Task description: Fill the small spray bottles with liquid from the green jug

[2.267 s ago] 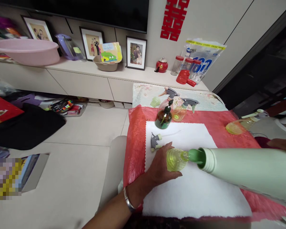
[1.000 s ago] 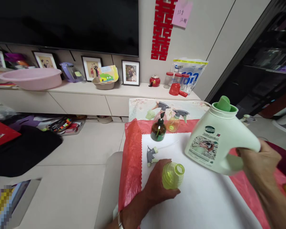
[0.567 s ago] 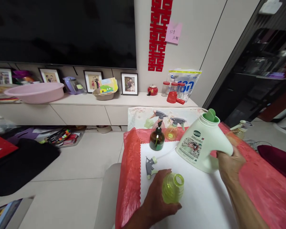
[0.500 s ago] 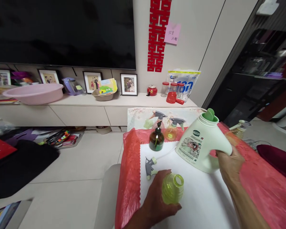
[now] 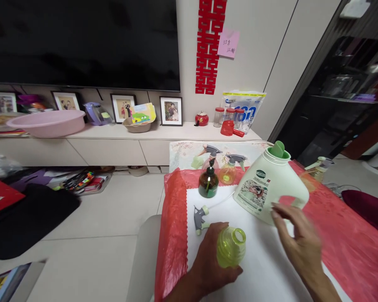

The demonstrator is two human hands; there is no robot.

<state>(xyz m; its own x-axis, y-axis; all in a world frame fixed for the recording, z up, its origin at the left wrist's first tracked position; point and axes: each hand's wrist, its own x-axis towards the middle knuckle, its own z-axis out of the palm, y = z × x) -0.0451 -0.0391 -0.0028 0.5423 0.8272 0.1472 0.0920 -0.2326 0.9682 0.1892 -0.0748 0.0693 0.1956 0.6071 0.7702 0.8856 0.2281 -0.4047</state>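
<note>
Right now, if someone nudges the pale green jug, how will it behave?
The pale green jug is probably stiff, given its smooth, undented walls. Its wide base should help resist tipping sideways. Uncapped, it could spill any contents if tilted.

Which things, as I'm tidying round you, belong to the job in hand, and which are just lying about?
Likely the job's:
ribbed yellow-green clear bottle, in the left hand
pale green plastic jug, near the right hand
grey-and-green plastic trigger spray head

Seemingly lying about:
oval pink plastic basin
round red lidded pot
</note>
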